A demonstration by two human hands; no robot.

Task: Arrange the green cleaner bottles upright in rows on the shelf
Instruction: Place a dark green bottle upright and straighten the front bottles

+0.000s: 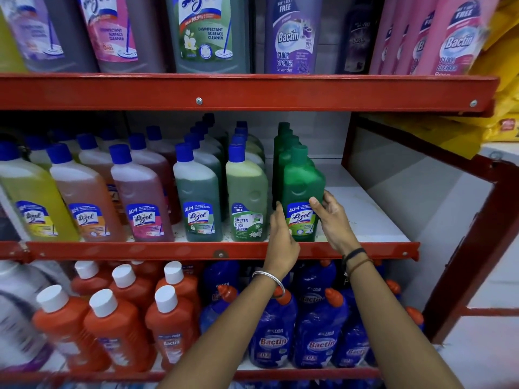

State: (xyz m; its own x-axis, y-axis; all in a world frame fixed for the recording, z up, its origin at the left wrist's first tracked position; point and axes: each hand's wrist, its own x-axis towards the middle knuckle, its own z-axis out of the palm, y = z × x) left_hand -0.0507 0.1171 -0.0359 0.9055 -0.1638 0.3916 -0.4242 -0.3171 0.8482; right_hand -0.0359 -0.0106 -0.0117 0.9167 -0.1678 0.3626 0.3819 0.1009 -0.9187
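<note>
A row of bright green cleaner bottles with green caps stands upright on the middle shelf (pixel 373 220), running from front to back. The front green bottle (pixel 302 186) stands at the shelf's front edge. My left hand (pixel 282 237) presses against its lower left side. My right hand (pixel 330 217) holds its right side, fingers on the label. Both hands clasp this one bottle between them. Several more green bottles (pixel 286 141) line up behind it, mostly hidden.
Left of the green row stand blue-capped bottles: pale green Bactin (pixel 247 197), dark green Lizol (pixel 196 197), then pink, orange and yellow ones. Bare white shelf lies to the right, up to the red frame post (pixel 477 248). Orange and blue bottles fill the shelf below.
</note>
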